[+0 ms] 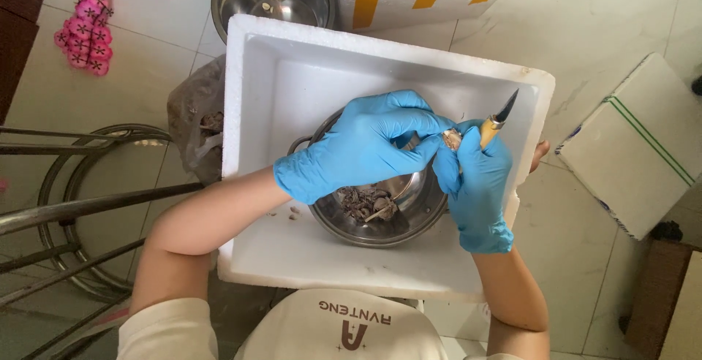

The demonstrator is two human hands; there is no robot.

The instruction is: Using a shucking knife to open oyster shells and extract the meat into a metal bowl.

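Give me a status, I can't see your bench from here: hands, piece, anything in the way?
Left hand pinching small pale piece. Right hand gripping knife, blade up beside it. Both over steel bowl of scraps in white foam box. Nothing blocking.

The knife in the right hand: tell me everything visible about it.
The knife is small, with a short, dark, pointed blade, a metal collar and a yellowish, wood-like handle. The gloved right hand grips the handle, hiding most of it. The blade points up and to the right, over the foam box rim. The left hand holds a small pale piece against the knife's base.
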